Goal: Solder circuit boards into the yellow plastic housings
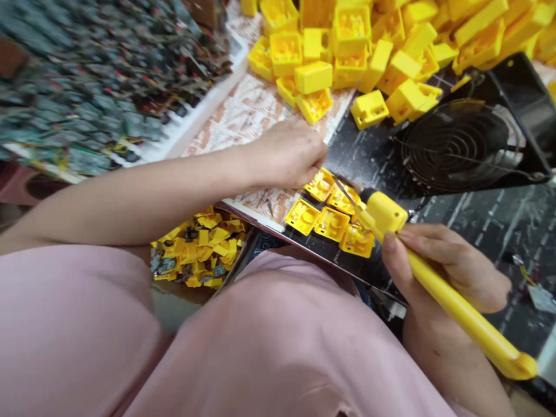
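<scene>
My right hand (443,269) is wrapped round the yellow handle of a soldering iron (460,310). Its thin dark tip points up and left over several small open yellow plastic cases (332,223), which lie in two rows near the table's front edge. Metal bits show inside these cases. My left hand (289,152) is closed at the far left case of the back row, fingertips turned down and mostly hidden. Whatever it pinches cannot be made out.
Many yellow cases (354,26) are heaped at the back. A black fan (456,145) stands at right, near a loose small board (542,298). At left, a white tray (208,110) holds many circuit boards. Below the table edge, a box holds yellow pieces (202,249).
</scene>
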Available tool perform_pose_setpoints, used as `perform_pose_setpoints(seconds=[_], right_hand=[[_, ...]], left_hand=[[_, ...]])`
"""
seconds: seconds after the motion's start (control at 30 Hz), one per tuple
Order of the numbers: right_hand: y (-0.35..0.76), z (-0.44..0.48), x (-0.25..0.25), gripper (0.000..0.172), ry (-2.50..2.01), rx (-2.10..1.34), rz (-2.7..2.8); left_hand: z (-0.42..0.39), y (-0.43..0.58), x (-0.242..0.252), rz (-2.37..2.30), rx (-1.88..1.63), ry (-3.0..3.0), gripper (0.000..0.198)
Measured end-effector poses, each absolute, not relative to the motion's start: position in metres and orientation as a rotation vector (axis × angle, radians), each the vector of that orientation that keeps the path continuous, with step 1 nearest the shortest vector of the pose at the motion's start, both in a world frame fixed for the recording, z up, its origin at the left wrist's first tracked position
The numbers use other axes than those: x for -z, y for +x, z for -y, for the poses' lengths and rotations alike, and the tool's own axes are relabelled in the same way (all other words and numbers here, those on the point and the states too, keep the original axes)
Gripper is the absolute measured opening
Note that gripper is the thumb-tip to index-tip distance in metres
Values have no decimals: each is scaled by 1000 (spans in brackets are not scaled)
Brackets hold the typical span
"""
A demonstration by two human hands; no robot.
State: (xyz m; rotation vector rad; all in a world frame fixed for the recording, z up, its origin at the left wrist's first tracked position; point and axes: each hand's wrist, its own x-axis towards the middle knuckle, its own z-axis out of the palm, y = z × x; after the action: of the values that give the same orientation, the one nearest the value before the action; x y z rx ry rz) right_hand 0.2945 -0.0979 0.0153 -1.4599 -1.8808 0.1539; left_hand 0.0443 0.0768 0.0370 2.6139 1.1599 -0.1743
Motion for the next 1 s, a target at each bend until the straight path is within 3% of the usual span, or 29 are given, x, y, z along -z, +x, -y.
perform_pose_setpoints(seconds=[0.1,0.13,0.23,0.3,0.4,0.67,0.83,1.0], right_hand=[[298,106,-5,14,-1446,-16,1732],[298,107,-1,21,-1520,-13,1620],[299,107,12,66,-1447,-42,1484],[300,104,19,77,-1308,-36,1496],[304,98,27,73,-1269,-18,1522],[305,96,23,60,-1319,111,1570],[297,100,18,57,-1294,92,1555],[295,103,15,54,-1274,84,1531]], left_hand=[[-75,49,-43,-1155,262,2629,28],[-75,51,-44,-1150,265,2626,28],[-74,52,-44,-1138,257,2638,31],[-71,49,-42,-1138,232,2644,33],[-65,32,-42,-1223,126,2669,37],[-101,-64,-54,-2070,-61,2580,55],[-125,-92,-56,-2002,-408,2397,41],[-111,-89,-67,-1754,-931,2199,52]])
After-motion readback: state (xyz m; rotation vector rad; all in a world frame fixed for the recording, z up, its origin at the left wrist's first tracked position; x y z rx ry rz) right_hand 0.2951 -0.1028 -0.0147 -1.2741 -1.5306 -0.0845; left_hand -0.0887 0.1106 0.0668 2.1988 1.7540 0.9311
